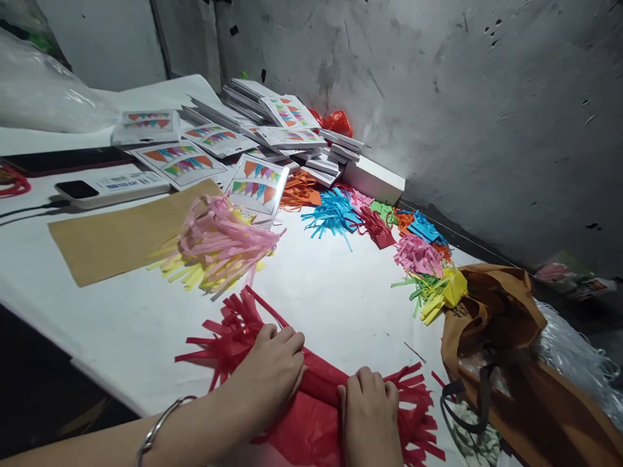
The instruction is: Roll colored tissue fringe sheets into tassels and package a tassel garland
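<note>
Red tissue paper (311, 428) with fringed strips at both ends lies on the white table (321, 292) at the bottom centre. Along its top edge the paper forms a rolled band. My left hand (275, 363) has its fingers curled over this band on the left, and a silver bangle is on that wrist. On the right, my right hand (370, 408) grips the same band with bent fingers. Pink fringed paper (224, 230) lies on top of yellow fringed paper (189, 269), beyond my left hand and partly over a brown sheet (121, 237).
Stacked printed cards (263, 123) and a white device (111, 188) stand at the back left. Coloured fringed bundles (335, 211) curve along the back right edge by a grey wall. A brown bag (525, 370) is at the right.
</note>
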